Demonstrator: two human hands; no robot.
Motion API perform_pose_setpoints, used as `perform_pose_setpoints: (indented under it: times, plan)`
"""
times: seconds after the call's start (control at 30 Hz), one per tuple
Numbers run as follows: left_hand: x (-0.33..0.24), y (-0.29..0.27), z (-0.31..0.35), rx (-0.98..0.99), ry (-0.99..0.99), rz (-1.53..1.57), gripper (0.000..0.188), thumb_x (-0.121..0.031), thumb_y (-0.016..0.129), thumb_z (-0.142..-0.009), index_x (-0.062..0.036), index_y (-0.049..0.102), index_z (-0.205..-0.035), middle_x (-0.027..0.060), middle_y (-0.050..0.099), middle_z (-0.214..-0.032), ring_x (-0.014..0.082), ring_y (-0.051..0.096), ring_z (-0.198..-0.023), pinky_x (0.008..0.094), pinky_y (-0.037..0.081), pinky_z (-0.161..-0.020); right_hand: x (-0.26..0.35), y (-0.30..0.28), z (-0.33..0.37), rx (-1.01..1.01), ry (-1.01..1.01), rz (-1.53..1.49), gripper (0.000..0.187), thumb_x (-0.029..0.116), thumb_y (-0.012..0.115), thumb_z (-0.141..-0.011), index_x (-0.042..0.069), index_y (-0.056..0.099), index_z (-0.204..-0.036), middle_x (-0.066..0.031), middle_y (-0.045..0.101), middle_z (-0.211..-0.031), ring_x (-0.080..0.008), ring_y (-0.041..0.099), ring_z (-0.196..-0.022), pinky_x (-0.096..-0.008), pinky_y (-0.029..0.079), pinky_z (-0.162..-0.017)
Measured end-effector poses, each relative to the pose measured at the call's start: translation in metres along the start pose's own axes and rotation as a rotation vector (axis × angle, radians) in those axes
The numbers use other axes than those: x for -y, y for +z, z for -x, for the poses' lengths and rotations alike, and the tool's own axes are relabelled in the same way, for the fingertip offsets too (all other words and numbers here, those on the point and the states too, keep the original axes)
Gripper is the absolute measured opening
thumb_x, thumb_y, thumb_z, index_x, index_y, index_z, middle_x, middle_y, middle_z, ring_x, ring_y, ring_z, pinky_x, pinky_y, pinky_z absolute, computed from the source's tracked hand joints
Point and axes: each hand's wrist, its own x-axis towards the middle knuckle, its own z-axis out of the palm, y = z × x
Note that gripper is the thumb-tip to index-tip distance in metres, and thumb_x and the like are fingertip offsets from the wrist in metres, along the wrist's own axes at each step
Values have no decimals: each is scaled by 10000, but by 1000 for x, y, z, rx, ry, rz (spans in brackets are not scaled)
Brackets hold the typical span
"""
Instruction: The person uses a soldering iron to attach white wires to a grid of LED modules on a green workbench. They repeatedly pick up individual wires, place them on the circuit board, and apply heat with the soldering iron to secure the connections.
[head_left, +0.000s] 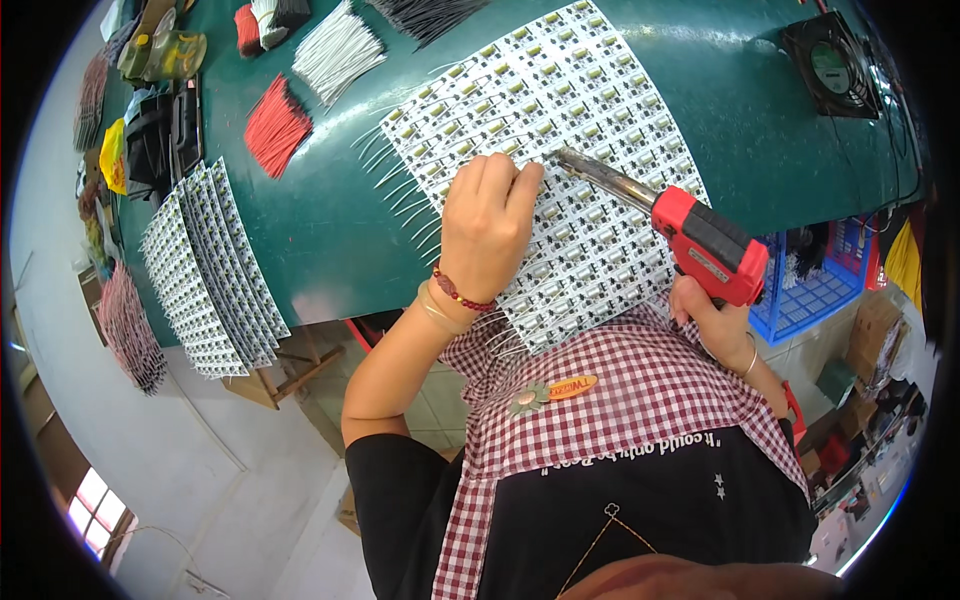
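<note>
My right hand [712, 318] is wrapped round the grip of a red and black soldering gun [708, 245]. Its metal barrel points left, with the tip over a large white sheet of circuit boards [600, 120], close beside the fingers of my left hand [487, 215]. That left hand is closed in a pinch above the sheet; its fingertips hide whatever they hold. Rows of small components cover the sheet, and thin white wires [405, 200] stick out from its left edge. The sheet's near edge reaches my checked apron [620, 385].
On the green table [330, 230] lie a red wire bundle [278, 127], a white wire bundle [338, 52] and black wires [425, 15]. Stacked board sheets [215, 270] stand at the left edge. A black fan [830, 65] sits far right, above a blue crate [810, 295].
</note>
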Motion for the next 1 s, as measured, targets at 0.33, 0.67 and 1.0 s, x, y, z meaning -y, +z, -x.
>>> perform_pose_setpoints:
  times: [0.33, 0.67, 1.0]
  plan:
    - [-8, -1, 0, 43, -2, -45, 259, 43, 646, -703, -7, 676, -955, 83, 464, -776, 240, 520, -732, 355, 450, -653, -12, -6, -1, 6, -74, 161, 287, 147, 714, -914, 12, 645, -1158, -17, 660, -888, -77, 597, -746, -263, 496, -652]
    - [-10, -1, -1, 44, -11, -57, 260, 44, 637, -701, 0, 679, -955, 85, 469, -783, 242, 522, -743, 350, 452, -669, -11, -8, -1, 27, -18, 196, 242, 120, 720, -902, 10, 659, -1109, -36, 679, -943, -113, 625, -830, -296, 518, -734]
    - [-9, -1, 0, 30, -10, -59, 258, 42, 638, -704, -7, 682, -954, 80, 475, -786, 237, 525, -743, 351, 453, -669, -14, -8, 1, 2, -100, 6, 186, 122, 708, -916, 5, 646, -1047, -12, 640, -807, -86, 587, -678, -258, 479, -606]
